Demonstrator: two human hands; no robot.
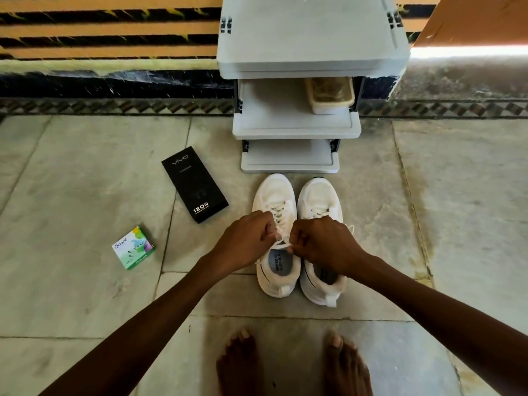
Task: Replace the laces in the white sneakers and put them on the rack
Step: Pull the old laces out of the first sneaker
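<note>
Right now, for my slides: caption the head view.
Left hand and right hand pinch the lace of a white sneaker before the rack.

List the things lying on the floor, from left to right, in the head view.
Small green-and-white cardboard carton → black rectangular charger box → white sneaker whose white lace the left hand and right hand pinch → second white sneaker.

The floor (71,172) is pale grey stone slabs with dark joints, stained brownish along a seam on the right. At its far edge runs a border strip (114,105) of small dark diamonds, then a black skirting (114,84), and above that a striped surface (100,27) banded in orange and black. A grey plastic rack (297,128) with stepped shelves stands far centre. A bright band of light (468,52) lies at far right under a brown board (471,18).
</note>
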